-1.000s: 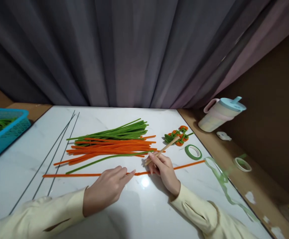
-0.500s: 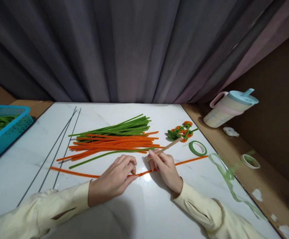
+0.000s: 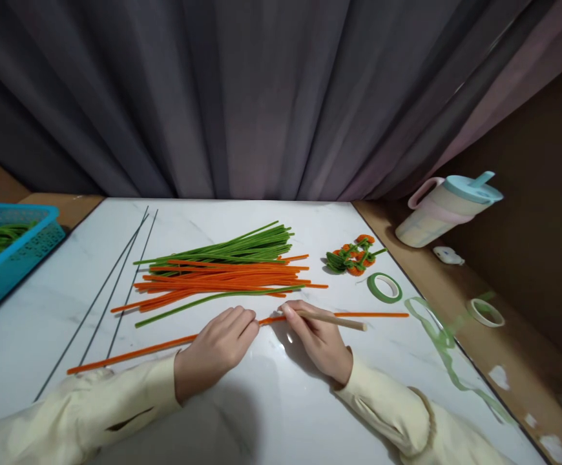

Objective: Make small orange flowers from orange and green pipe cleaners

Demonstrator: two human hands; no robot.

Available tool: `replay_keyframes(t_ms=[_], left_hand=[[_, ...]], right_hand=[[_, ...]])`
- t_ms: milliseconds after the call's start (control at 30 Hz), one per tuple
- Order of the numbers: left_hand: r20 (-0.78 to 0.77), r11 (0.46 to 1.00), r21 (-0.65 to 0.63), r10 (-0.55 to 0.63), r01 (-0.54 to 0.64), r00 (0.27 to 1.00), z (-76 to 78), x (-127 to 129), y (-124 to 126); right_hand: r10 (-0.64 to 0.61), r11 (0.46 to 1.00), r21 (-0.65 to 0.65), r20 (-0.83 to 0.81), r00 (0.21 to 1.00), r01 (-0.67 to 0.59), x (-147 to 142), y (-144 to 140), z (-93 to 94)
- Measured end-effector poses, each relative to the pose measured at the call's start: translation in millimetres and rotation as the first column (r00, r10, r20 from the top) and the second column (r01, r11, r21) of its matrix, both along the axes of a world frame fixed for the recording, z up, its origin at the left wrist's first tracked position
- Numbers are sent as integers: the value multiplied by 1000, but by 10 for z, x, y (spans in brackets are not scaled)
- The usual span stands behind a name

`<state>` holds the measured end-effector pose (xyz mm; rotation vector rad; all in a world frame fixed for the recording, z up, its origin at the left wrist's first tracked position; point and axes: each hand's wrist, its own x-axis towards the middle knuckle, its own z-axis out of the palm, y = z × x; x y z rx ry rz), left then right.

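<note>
An orange pipe cleaner [image 3: 135, 352] runs across the white tabletop through both hands. My left hand [image 3: 218, 343] is closed around its middle part. Close by on the right, my right hand [image 3: 317, 339] pinches a thin wooden stick [image 3: 339, 320], whose free end points right; the pipe cleaner passes at those fingers, and whether it wraps the stick I cannot make out. Just beyond the hands lie a single green pipe cleaner [image 3: 203, 299], a pile of orange pipe cleaners [image 3: 227, 278] and a pile of green pipe cleaners [image 3: 242, 247].
Small orange-and-green pipe cleaner pieces [image 3: 353, 255] lie at right, near a green tape roll [image 3: 384, 288]. A tumbler [image 3: 443, 210] and another tape roll [image 3: 486, 314] stand beyond the edge. Dark thin rods [image 3: 116, 284] and a blue basket [image 3: 14, 258] are at left.
The wooden stick has swung from pointing up and right to nearly level. My left fingers have closed more tightly, and the orange pipe cleaner's left end has shifted left and nearer.
</note>
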<state>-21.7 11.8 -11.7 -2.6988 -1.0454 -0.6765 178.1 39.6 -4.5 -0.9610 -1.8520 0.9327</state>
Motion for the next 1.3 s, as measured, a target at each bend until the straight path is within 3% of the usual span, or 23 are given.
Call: replay_keyframes(t_ms=[233, 367, 533, 667, 1033, 1133, 1300], left_hand=[[15, 992, 19, -125, 125, 992, 27, 2, 32], [-20, 989, -25, -146, 146, 989, 19, 6, 32], [92, 983, -120, -129, 140, 987, -19, 19, 13], [158, 982, -120, -129, 149, 979, -1, 44, -4], [59, 983, -115, -137, 143, 989, 9, 50, 15], [73, 990, -96, -97, 104, 993, -20, 79, 27], [153, 981, -189, -9, 38, 988, -30, 141, 42]], right_hand=[[-102, 981, -174, -101, 990, 84, 0, 39, -22], [-60, 962, -266, -16, 998, 54, 0, 62, -65], [-35, 932, -362, -37, 999, 19, -13, 96, -86], [-10, 935, -354, -42, 999, -6, -4, 103, -78], [-5, 970, -243, 11, 1000, 7, -5, 76, -71], [-6, 973, -232, 20, 1000, 11, -8, 73, -70], [-7, 972, -235, 19, 1000, 11, -6, 72, -79]])
